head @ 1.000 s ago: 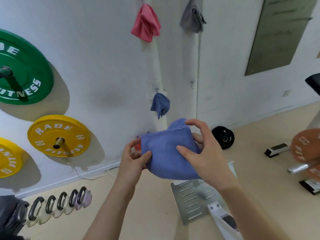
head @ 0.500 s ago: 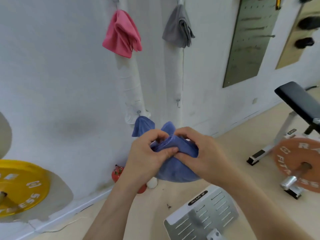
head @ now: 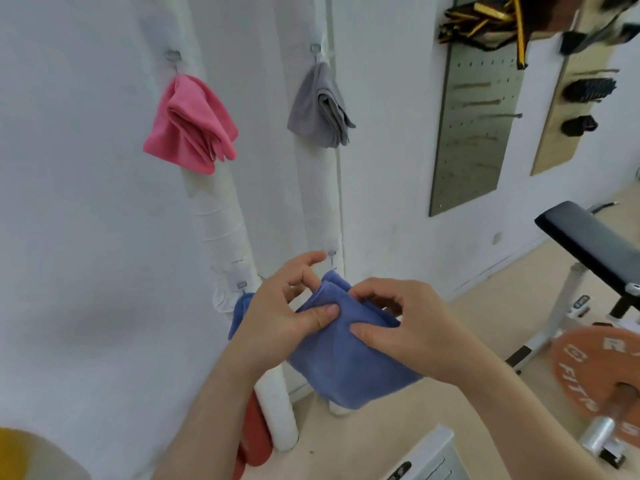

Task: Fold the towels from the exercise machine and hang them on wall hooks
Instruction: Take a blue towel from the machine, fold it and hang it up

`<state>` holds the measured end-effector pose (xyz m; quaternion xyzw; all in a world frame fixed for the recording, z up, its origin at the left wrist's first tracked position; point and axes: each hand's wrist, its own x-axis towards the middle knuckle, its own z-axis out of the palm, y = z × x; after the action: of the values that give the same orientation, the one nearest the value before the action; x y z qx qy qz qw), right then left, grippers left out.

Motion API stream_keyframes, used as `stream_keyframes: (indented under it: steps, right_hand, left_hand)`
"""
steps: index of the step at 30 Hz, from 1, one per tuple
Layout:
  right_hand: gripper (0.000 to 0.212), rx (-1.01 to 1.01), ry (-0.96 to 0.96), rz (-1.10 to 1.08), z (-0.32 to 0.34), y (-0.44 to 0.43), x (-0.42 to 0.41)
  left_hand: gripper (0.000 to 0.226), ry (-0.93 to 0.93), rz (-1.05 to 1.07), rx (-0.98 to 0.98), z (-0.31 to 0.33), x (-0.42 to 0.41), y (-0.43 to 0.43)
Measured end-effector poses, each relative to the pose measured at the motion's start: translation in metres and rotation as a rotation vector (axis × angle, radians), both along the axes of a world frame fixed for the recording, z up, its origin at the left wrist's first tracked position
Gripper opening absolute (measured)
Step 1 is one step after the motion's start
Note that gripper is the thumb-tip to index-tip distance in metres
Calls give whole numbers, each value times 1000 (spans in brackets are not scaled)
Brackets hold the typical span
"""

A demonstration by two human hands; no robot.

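Note:
Both hands hold a folded blue towel [head: 349, 362] in front of the white wall. My left hand [head: 284, 313] pinches its upper left edge with thumb and fingers. My right hand [head: 405, 323] grips the upper right part, thumb pressed on the front. A small empty wall hook [head: 332, 253] sits just above the towel's top corner. Behind my left hand another blue towel [head: 239, 313] hangs from a low hook [head: 241, 284]. Higher up hang a pink towel [head: 190, 126] and a grey towel [head: 320, 105], each on its own hook.
Two white wrapped pipes [head: 228, 230] run down the wall. A grey pegboard [head: 474, 133] is at the right. A weight bench [head: 588, 244] and an orange weight plate [head: 602, 372] stand at the right. A red object [head: 256, 434] lies by the pipe base.
The view has tilted up and closer to the wall. My hands have lifted the blue towel toward the small hook, and its top corner now pokes up between my fingers.

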<state>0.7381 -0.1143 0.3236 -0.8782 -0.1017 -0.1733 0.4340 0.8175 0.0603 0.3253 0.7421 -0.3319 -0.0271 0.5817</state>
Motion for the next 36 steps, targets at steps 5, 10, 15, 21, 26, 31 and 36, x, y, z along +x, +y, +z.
stream_keyframes:
  steps: [5,10,15,21,26,31,36]
  right_hand:
    - [16,18,58,79,-5,-49,20]
    - [18,-100,307,176,-21,-99,39]
    - [9,-156,307,134,-30,-133,79]
    - [18,-440,312,66,-46,-125,163]
    - [25,-543,410,82,-82,-115,249]
    - [32,-507,543,25,-117,-135,322]
    - [18,-482,599,-102,-143,-162,363]
  left_hand:
    - [14,42,14,-30,-10,22,-39]
    - [13,117,153,-172,-26,54,-67]
    - [23,185,238,-184,-44,107,-80]
    - [45,113,283,140,-95,177,-92]
    - [27,-102,-13,366,-112,216,-123]
    - [7,123,-136,571,-149,290,-138]
    - [12,-13,-111,654,-177,338,-141]
